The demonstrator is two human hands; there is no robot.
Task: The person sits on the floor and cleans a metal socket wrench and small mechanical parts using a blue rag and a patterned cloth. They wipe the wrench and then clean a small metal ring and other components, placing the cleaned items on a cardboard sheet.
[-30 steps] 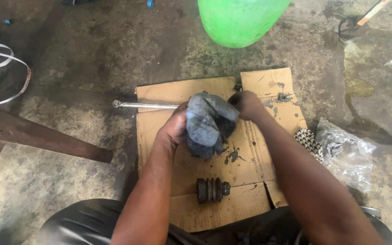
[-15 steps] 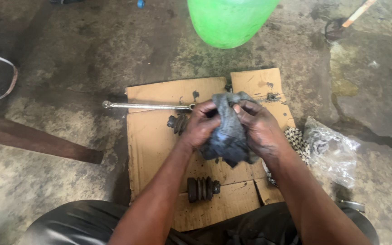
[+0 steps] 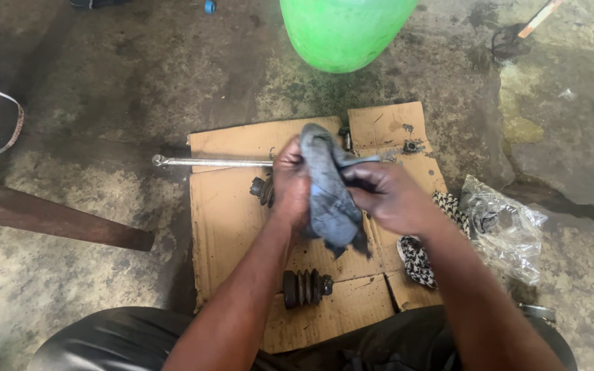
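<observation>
Grey cloth [image 3: 330, 189] is bunched between the 2 hands, held above a sheet of cardboard [image 3: 232, 213] laid on the concrete floor [image 3: 104, 103]. The left hand [image 3: 290, 182] grips the cloth's left side with fingers curled shut, and the right hand [image 3: 383, 196] pinches its right edge, also closed. A long metal rod [image 3: 211, 163] lies on the cardboard just behind the left hand. A dark ribbed part [image 3: 304, 287] sits on the cardboard below the forearms. A green tub [image 3: 342, 31] stands well beyond, and a clear plastic bag [image 3: 507, 227] lies to the right.
</observation>
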